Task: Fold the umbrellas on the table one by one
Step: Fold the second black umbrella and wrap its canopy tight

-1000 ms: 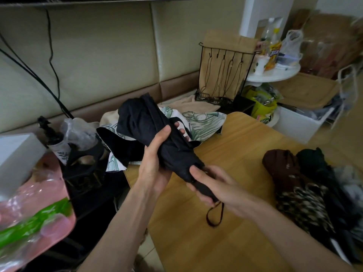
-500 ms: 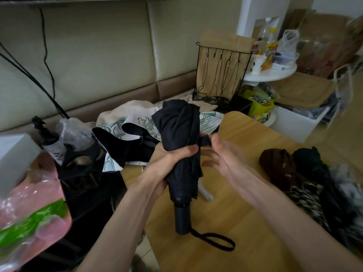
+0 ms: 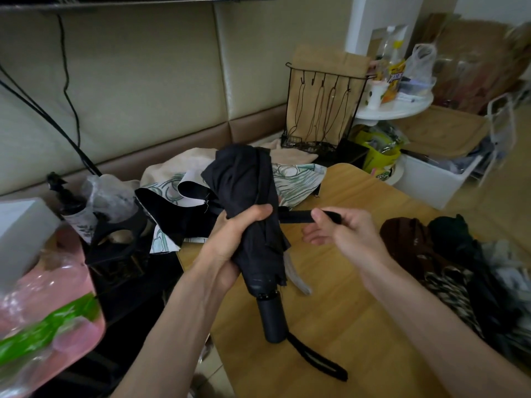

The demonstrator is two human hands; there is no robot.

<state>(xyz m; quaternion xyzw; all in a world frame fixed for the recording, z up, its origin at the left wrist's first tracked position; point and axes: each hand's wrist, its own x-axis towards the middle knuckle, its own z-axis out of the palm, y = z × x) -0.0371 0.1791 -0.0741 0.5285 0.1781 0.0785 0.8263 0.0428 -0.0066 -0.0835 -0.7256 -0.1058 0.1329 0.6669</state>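
Fingers (image 3: 250, 213) of my left hand (image 3: 230, 242): curled tight round the bundled canopy of the black umbrella (image 3: 244, 179), held upright above the counter (image 3: 359, 317), handle (image 3: 271, 320) down, wrist loop (image 3: 316, 361) hanging low over the wood. Fingers (image 3: 320, 217) of my right hand (image 3: 344, 235): thumb and forefinger pinch the closure strap (image 3: 296, 217), drawn out sideways and taut. Change: a second ago the umbrella lay slanted with the right hand down at the handle; half a second ago that hand was only reaching at the folds; now the strap is caught. My reading: pleats gathered, wrapping and fastening remain. Pending stock: brown umbrella (image 3: 408, 239) and a dark umbrella (image 3: 457, 237) beside it, toward the right.
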